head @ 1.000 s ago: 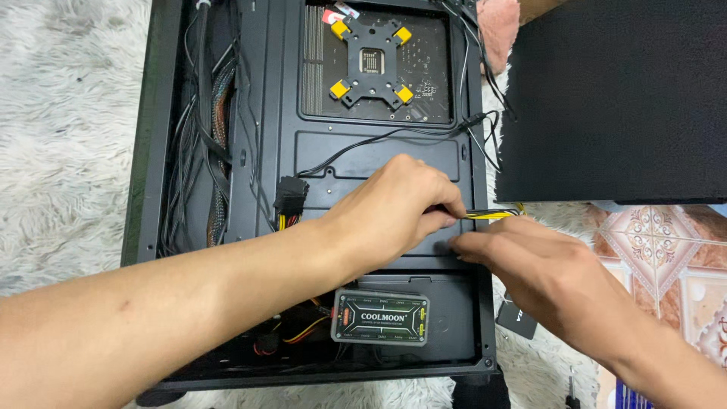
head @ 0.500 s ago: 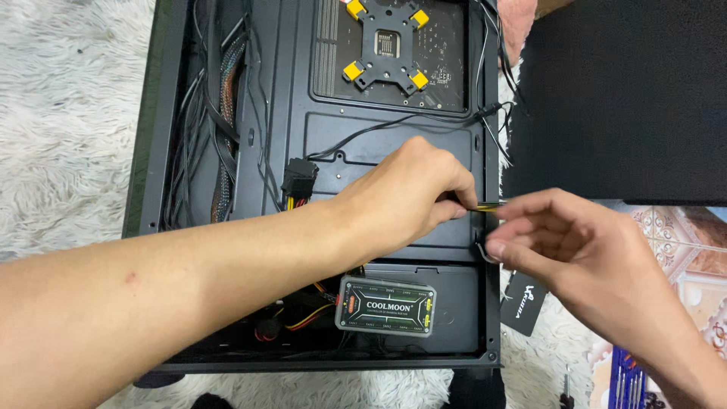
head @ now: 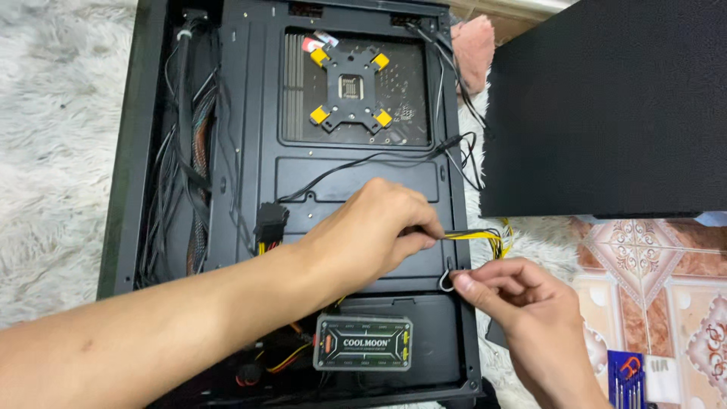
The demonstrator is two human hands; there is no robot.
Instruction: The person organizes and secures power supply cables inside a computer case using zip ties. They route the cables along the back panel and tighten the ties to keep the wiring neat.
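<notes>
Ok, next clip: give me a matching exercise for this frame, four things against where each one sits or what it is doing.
Things:
1. left hand
2. right hand
3. small controller box
4. black side panel

Places or states:
A. lies on the floor to the right of the computer case
B. sits at the near end of the case, below the left hand
C. pinches a bundle of black and yellow cables
D. fingertips pinch a thin loop at the case's right edge

Pairs: 1-C, 2-D, 3-B, 4-A
</notes>
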